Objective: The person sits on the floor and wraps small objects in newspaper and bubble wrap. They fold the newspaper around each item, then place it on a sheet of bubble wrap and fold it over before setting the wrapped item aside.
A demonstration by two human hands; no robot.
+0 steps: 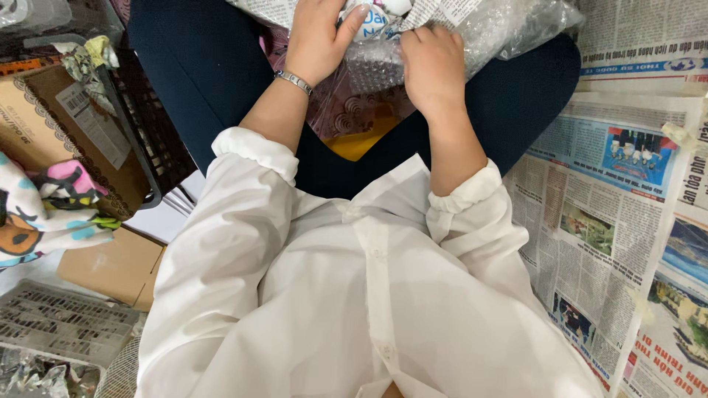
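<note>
Newspaper sheets [605,221] cover the floor as padding; bubble wrap [442,44] lies across the lap, pinned flat by the right hand [431,66], fingers curled, while the left hand [317,37] closes its grip round a small white object [372,21], steadying it on the wrap

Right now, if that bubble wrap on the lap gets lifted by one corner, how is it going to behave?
The bubble wrap would probably flop and sag, since it already lies crumpled and folded over the knee. It looks thin and clear, so likely very light. The left hand grips a small white object and the right hand presses the wrap, so it may tug on both.
</note>
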